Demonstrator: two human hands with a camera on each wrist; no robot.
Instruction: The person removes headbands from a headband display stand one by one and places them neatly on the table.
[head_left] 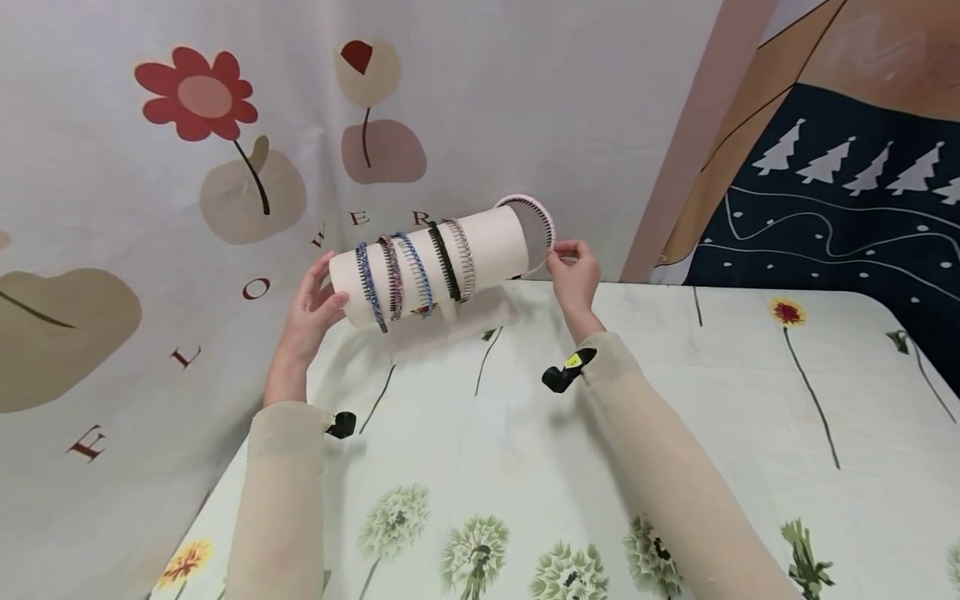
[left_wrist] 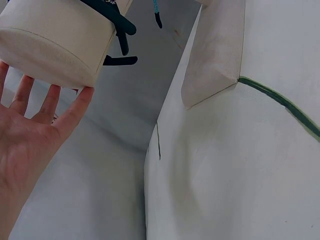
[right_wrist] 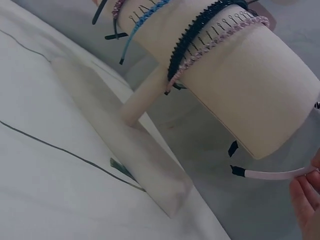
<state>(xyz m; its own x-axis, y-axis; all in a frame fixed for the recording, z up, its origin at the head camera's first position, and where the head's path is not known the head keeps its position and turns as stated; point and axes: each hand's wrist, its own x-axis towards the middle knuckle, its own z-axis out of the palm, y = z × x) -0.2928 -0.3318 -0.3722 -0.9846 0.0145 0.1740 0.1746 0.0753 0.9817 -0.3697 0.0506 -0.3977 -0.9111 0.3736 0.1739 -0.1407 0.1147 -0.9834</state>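
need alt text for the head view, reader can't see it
A person's right hand pinches a pale headband at the right end of a cream cylindrical stand bearing five other headbands; the left hand touches its left end. Below lies a flower-print tablecloth.

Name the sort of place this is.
Probably an indoor tabletop corner, perhaps a makeshift display area: a cylindrical stand holding several headbands, a flower-print tablecloth and a flower-print backdrop behind.
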